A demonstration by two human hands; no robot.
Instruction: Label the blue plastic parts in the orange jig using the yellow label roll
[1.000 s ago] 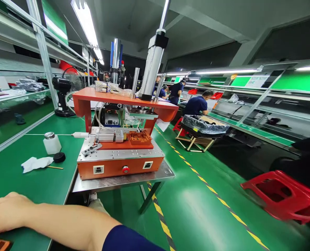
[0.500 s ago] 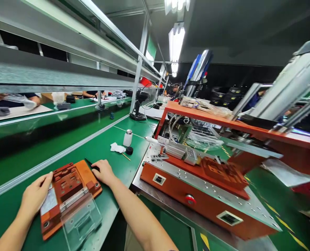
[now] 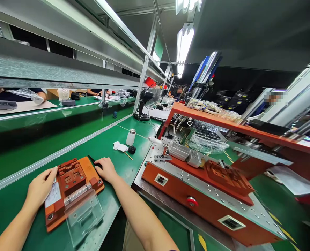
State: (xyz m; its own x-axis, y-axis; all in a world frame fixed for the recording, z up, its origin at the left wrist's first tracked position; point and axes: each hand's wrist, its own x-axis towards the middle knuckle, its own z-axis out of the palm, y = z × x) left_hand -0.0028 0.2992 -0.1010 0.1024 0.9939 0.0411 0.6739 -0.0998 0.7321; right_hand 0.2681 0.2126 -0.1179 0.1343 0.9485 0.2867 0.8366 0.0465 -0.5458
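Note:
An orange-brown fixture block (image 3: 85,169) with a recessed, slotted nest (image 3: 73,178) lies on the green bench at lower left. Its clear hinged cover (image 3: 85,218) is swung back toward me, and a white label (image 3: 53,194) shows on its left part. My left hand (image 3: 41,188) grips the fixture's left edge, thumb along its side. At the opposite side, my right hand (image 3: 106,169) is closed on a thin black pointed tool (image 3: 91,159), its tip pointing away; the rest of the tool is hidden by the fingers.
Beyond my hands stand a white bottle (image 3: 130,138), a black cap (image 3: 131,150), crumpled white tissue (image 3: 119,146) and a thin stick (image 3: 128,156). To the right is an orange machine (image 3: 176,190) with a red button (image 3: 192,201). A black fan (image 3: 144,101) stands farther back. People sit across the bench.
The whole view has shifted slightly, so the scene sits a little farther right. Both hands stay in place at the fixture, and the cover remains swung back.

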